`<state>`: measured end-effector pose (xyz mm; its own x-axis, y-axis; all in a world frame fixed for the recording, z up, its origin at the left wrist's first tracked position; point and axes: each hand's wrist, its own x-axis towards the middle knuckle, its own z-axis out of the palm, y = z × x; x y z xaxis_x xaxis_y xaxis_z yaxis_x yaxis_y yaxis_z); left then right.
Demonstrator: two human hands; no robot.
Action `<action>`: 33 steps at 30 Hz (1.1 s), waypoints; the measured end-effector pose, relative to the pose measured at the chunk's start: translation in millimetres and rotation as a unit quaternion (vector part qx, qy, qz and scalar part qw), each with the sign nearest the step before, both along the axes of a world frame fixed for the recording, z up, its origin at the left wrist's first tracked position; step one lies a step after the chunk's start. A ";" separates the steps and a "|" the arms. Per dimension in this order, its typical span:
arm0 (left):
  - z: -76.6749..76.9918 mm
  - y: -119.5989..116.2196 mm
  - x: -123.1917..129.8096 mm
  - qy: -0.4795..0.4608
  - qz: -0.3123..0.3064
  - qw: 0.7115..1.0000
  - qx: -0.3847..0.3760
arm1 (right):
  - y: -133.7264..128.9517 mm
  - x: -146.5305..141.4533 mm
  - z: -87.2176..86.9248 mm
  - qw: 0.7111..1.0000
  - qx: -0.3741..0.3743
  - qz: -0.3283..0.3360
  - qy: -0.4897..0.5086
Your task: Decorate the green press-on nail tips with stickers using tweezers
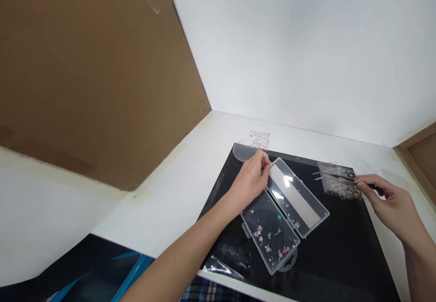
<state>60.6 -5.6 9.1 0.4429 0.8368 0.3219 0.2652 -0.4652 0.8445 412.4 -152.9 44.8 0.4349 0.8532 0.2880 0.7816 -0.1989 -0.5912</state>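
My left hand point(251, 178) has its fingers pinched at the upper left corner of the lid of a hinged clear plastic case point(301, 202). Small rhinestones and charms point(258, 231) lie scattered in the case's near half, several of them coloured pink, teal and silver. In my right hand point(391, 200) is a pair of metal tweezers point(335, 178) pointing left, its tips slightly apart with nothing visible between them. The tweezers hover over or rest on a clear sheet of small stickers point(337, 184); which one I cannot tell.
A black mat point(344, 247) lies under the case on the white table point(163, 202). Beyond my left hand are a round clear piece point(241, 152) and another sticker sheet point(260, 139). A clear plastic bag point(223, 265) lies at the near edge. Brown cardboard point(85, 75) stands at the left.
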 end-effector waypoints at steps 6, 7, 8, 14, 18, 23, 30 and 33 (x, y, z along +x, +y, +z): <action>1.5 0.0 -0.7 0.015 0.004 1.000 -0.009 | -1.8 -6.0 -0.7 1.000 -0.006 0.013 -0.006; 1.7 -0.1 -0.7 0.018 0.004 1.000 -0.010 | -2.1 -6.1 -0.6 1.000 -0.007 0.016 -0.008; 2.0 -0.2 -0.8 0.020 0.005 1.000 -0.011 | -2.3 -5.9 -0.3 1.000 -0.008 0.020 -0.009; 1.7 0.0 -0.7 0.027 0.011 1.000 -0.008 | -3.3 -4.4 1.9 0.999 -0.016 0.042 -0.015; 1.2 -0.3 -0.5 0.023 0.010 1.000 -0.001 | -4.0 -2.3 2.5 0.998 -0.025 0.050 -0.022; 1.8 -1.0 -0.9 0.023 0.012 1.000 0.003 | -4.6 3.6 5.9 0.998 -0.043 0.042 -0.029; 3.8 -0.6 -0.4 0.028 0.015 0.999 0.001 | -4.5 3.1 10.4 0.997 -0.054 0.047 -0.032; 4.7 -0.5 -0.4 0.029 0.017 0.999 0.000 | -5.8 0.4 11.3 0.997 -0.055 0.040 -0.033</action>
<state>60.1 -6.1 13.7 0.4324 0.8513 0.2972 0.3287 -0.4558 0.8272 412.8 -158.7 56.1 0.3468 0.9126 0.2164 0.8344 -0.1948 -0.5156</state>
